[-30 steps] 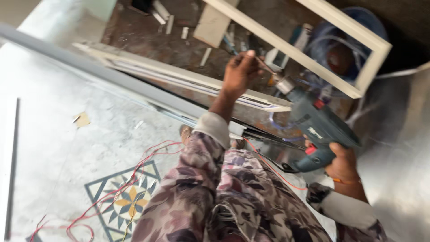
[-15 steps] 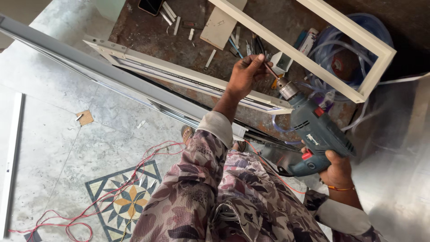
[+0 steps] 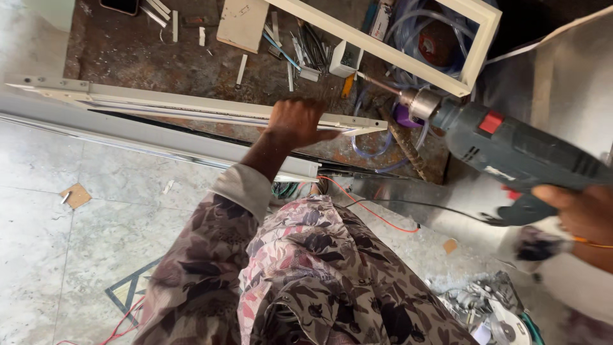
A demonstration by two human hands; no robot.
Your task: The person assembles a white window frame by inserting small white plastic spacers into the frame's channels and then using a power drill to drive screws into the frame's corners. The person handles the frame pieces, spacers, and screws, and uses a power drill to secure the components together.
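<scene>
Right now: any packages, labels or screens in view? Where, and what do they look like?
Phone: top left edge on the rusty bench, dark screen, cut off by the frame.
Small carton: open white box, bench centre, beside loose tools.
Label: pale strip on the dark green drill body, unreadable.

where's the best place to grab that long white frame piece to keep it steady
Grip the white frame piece near its free right end, from the near side, as the left hand does: it lies flat, a long thin rail. The right hand holds the drill.
</scene>
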